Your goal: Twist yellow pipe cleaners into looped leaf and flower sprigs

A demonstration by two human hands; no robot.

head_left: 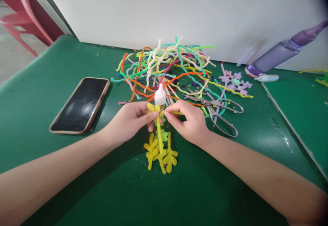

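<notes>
A part-formed yellow sprig [159,133] is held well in from the left edge of the desk [102,191].
Top loops [153,107] are already bent, their base pinched by the left hand [128,121]; a strand [178,113], pinched by the right hand [192,121], is left straight. Leafed pieces [170,157] are laid below.

We see fuzzy yellow stems [160,137], a glossy phone screen [80,104], smooth metal scissors [205,102] and a slick green tabletop [102,188]; the purple bottle [275,55] seems translucent plastic.
</notes>
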